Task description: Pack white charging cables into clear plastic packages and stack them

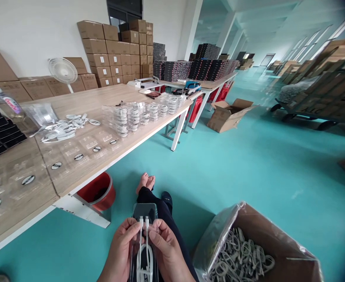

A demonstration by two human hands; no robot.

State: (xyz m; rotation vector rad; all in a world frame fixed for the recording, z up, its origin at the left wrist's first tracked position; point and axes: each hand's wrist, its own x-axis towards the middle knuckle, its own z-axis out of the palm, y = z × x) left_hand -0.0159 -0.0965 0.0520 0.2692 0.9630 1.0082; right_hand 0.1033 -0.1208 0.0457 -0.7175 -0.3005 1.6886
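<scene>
A white cable (143, 254) is coiled in a clear plastic tray (133, 270) above my lap. Its two connector ends point away from me, side by side. My left hand (124, 241) is closed at the tray's left side, thumb and finger pinching by the left connector. On the other side my right hand (168, 246) is closed too, its thumb pressed near the right connector. The fingers under the tray are hidden. Beneath lies a dark flat object with a clear rim (144, 209), partly covered by the hands.
At right stands a plastic-lined carton (292, 250) full of looped cables (242, 250). The table (93, 100) at left bears loose cables (69, 127), stacked clear packs (134, 115) and several labelled clear trays (78, 157). A red bin (109, 196) sits under its edge; an open box (226, 117) lies beyond.
</scene>
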